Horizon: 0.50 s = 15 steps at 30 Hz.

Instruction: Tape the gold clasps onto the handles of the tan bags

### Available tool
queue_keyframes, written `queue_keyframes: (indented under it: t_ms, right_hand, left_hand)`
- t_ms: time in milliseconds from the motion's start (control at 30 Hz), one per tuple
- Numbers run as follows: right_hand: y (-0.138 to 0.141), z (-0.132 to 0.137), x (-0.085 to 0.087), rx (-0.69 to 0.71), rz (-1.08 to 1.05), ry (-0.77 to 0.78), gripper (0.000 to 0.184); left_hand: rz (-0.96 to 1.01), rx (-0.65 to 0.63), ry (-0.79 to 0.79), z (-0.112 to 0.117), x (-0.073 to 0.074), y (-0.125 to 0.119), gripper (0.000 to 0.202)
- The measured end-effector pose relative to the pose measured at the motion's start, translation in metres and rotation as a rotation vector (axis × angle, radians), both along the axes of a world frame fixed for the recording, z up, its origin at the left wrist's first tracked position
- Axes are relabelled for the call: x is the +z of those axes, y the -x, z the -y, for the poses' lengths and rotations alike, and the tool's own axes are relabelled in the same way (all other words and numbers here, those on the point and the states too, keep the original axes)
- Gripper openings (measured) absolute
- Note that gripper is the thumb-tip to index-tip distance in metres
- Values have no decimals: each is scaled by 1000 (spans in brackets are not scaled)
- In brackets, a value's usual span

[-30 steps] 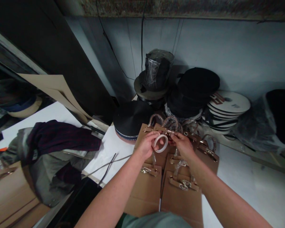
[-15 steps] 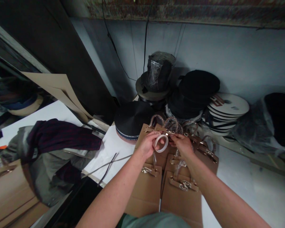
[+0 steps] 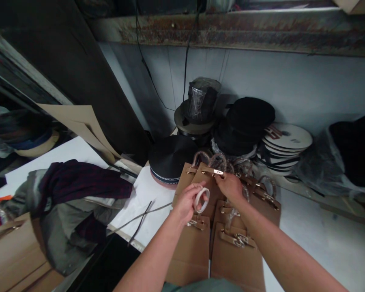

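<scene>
Two hands over overlapping tan handbags (image 3: pixel 197 247). Left hand (image 3: pixel 187 202) grips white tape roll (image 3: pixel 202 199), held on edge. Right hand (image 3: pixel 231 187), just beside and slightly farther forward, pinches gold clasp (image 3: pixel 214 172) of rear bag; clasp's long axis runs left-right, right hand nearer.

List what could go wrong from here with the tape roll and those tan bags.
The left hand holds the tape roll by its rim only; a loose grip might drop it onto the bags.

The right hand presses at the metal clasp of one tan bag; the overlapping tan bags could shift or slide.

The black spools crowd close behind, so a wide reach might knock them.
</scene>
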State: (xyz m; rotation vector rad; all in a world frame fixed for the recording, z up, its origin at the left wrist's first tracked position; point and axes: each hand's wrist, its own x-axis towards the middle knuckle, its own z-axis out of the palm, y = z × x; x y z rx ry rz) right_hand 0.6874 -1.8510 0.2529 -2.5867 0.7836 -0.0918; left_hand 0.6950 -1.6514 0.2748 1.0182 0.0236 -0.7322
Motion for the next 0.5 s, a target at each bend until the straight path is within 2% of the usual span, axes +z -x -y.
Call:
queue_keyframes:
  t_ms: [100,233,367,500]
  right_hand:
    - [6,-1,5,24,-13,-2,38]
    - [36,-14,12,58,-25,31,38]
    - [62,-43,12,123,-55,119,35]
    - [70,-75,3,259,-161,131,33]
  left_hand:
    - [-30,62,-41,-25,5,19,18]
    - [11,60,-91,-51,19,46,19]
    - [95,17,-143,-63,32,74,17]
    - [224,7,-255,-69,36,97,19]
